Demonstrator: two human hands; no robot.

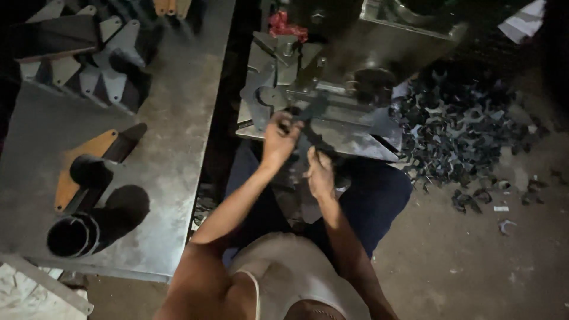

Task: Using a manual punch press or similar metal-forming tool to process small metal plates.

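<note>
Bench [172, 118]: a grey metal sheet is filling the left side, from 7 to 11 o'clock, carrying cut metal plates and dark tubes.
Machine [355, 65]: a grey metal press is standing at 12 o'clock, just ahead of the person's knees, with a red rag [284, 25] lying on its top.
Floor heap [462, 130]: a pile of small dark stamped metal pieces is spreading at 2 to 3 o'clock on the concrete floor.
Tubes [95, 219]: short black pipe sections are lying at 8 o'clock on the bench, beside an orange-brown plate [80, 157].
Plates [112, 65]: pale angular metal blanks are leaning in a row at 10 o'clock.
Left hand [278, 141]: its fingers are curling closed around the upper end of a flat dark metal piece [308, 127] at the machine's front edge, at centre.
Right hand [320, 172]: it is lying just below, fingers folding around the lower end of the same piece; the exact pinch is too dim to tell.
</note>
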